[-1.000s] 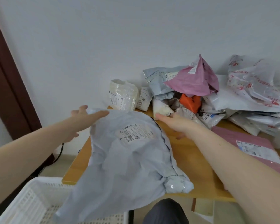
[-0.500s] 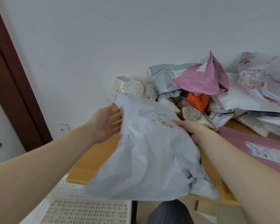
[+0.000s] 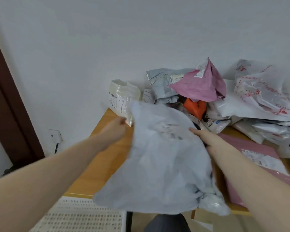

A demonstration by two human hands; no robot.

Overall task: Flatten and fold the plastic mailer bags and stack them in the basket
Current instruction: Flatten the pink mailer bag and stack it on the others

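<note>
A large pale grey mailer bag (image 3: pixel 161 164) hangs crumpled and blurred over the wooden table (image 3: pixel 105 158), its lower edge draping past the table's front. My left hand (image 3: pixel 115 128) grips its upper left edge, the fingers hidden behind the plastic. My right hand (image 3: pixel 206 138) holds its upper right edge, fingers pressed on the bag. A flat pink mailer (image 3: pixel 261 166) lies on the table under my right forearm. The white perforated basket (image 3: pixel 84 215) sits below the table's front left corner.
A heap of mailers fills the table's back right: a pink crumpled bag (image 3: pixel 199 84), a grey one (image 3: pixel 162 81), an orange piece (image 3: pixel 194 106), white bags with red print (image 3: pixel 261 92). A cream packet (image 3: pixel 122 97) stands by the wall. A dark door frame (image 3: pixel 8 106) is at left.
Both hands have lifted the grey bag's top edge up and away, towards the pile. Its label side has turned and blurred. The view has shifted so less of the basket shows.
</note>
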